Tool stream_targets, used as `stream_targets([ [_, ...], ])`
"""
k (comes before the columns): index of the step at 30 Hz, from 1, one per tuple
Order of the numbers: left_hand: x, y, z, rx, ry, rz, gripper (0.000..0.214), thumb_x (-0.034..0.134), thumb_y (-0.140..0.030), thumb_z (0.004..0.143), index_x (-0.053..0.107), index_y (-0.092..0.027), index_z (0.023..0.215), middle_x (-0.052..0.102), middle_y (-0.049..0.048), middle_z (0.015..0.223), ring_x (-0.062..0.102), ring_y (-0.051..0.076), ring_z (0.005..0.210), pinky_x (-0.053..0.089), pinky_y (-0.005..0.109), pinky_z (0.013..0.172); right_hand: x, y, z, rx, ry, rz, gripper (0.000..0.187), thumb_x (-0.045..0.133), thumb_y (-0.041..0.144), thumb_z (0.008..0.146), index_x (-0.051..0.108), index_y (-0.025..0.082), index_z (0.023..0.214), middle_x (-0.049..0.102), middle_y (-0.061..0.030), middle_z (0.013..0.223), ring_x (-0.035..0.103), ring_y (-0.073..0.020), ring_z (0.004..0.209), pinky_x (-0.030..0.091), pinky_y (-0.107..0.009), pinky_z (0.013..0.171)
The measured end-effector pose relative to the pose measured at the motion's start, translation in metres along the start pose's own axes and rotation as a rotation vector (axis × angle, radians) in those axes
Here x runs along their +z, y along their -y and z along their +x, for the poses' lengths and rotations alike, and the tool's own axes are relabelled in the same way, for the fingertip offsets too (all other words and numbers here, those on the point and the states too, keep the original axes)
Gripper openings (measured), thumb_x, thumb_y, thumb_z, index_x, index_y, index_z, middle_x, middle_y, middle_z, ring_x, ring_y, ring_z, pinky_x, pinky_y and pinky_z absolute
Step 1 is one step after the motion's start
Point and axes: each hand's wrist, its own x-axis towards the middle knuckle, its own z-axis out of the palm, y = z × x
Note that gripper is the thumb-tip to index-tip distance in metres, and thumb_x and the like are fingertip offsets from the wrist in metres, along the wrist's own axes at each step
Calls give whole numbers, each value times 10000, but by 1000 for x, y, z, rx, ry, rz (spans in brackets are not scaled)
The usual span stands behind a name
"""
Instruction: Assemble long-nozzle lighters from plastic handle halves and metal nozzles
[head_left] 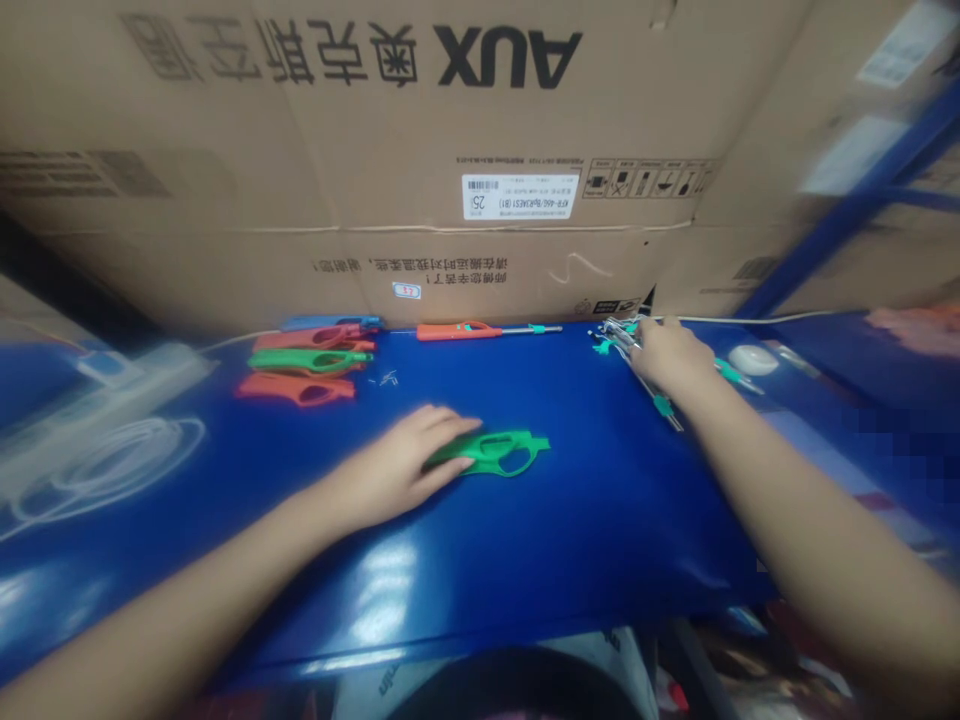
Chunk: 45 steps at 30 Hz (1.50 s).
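Background: printed cardboard [300,150] is walling the far side, its AUX lettering standing upside down; a blue post [862,190] is slanting at right.
Surface: the glossy blue surface [600,530] is carrying everything and reflecting light near its near edge.
Below near edge: white printed material [367,690] is showing.
Left: a coiled white cable [127,455] is lying blurred.
Far left: a row of handles [289,362] is resting, blue, orange and green.
Far middle: an orange lighter [457,331] is lying, its rod pointing right.
Left hand [420,460]: holding the green handle [521,440] by its left end, near the middle.
Right hand [671,355]: reaching over metal rods with teal clips [621,335] at far right; fingertips are hiding, so I cannot tell its grip.
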Motion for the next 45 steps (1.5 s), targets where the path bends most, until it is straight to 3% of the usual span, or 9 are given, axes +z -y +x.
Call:
stream_targets([
  [5,-5,-4,0,-35,34,2,458,581,-408,971,545,-240,1395,604,95,1222,573,243,1143,488,406,1013,0,3,-3,-94,-123,15,400,542,261,906,574,103,1272,544,-260,1275,544,-428,1189,482,-513,891],
  [8,-5,-4,-1,-42,44,-11,429,622,-365,947,580,-226,1351,604,89,1199,585,239,1113,497,395,989,-1,11,-10,-360,-152,204,328,559,261,909,615,111,1195,572,-212,1223,570,-356,1164,464,-478,972],
  [10,-4,-3,-1,-52,32,-39,372,630,-327,938,619,-223,1295,612,84,1178,593,236,1095,501,391,978,-3,21,-21,-635,-67,412,272,569,300,925,632,147,1141,600,-155,1172,600,-276,1092,475,-425,974],
  [12,-2,-3,0,-74,10,-74,330,648,-313,921,650,-224,1238,618,80,1157,601,239,1079,505,396,969,-5,32,-38,-908,127,581,311,587,405,940,624,188,1159,620,-106,1167,612,-223,1027,495,-393,945],
  [16,1,-5,1,-108,-25,-134,299,669,-292,891,671,-221,1181,620,80,1133,611,242,1052,508,405,955,-5,54,-73,-1125,337,649,408,676,431,904,608,199,1234,624,-86,1159,595,-195,987,507,-353,880],
  [22,3,-4,3,-157,-66,-136,285,690,-306,858,681,-216,1128,641,71,1073,621,233,982,511,379,895,-1,64,-83,-1223,208,513,128,606,275,966,671,173,1006,656,-72,951,577,-217,917,465,-364,818],
  [29,-1,3,5,-187,-79,-98,336,711,-326,838,685,-203,1150,681,73,1067,632,240,966,503,380,882,-9,55,-72,-1196,206,588,124,646,296,944,667,178,975,666,-62,949,593,-199,898,468,-323,780],
  [37,-9,2,5,-172,-38,-120,271,673,-247,835,717,-182,1094,658,78,1052,638,230,972,512,359,883,-8,55,-71,-1191,185,424,137,651,315,942,677,185,976,677,-55,955,599,-210,902,443,-318,752],
  [45,-16,1,4,-196,11,-109,304,682,-230,817,723,-182,1115,663,65,1046,647,209,936,517,321,842,-4,55,-71,-1164,205,476,133,678,309,923,665,196,993,676,-42,984,607,-183,876,428,-280,711],
])
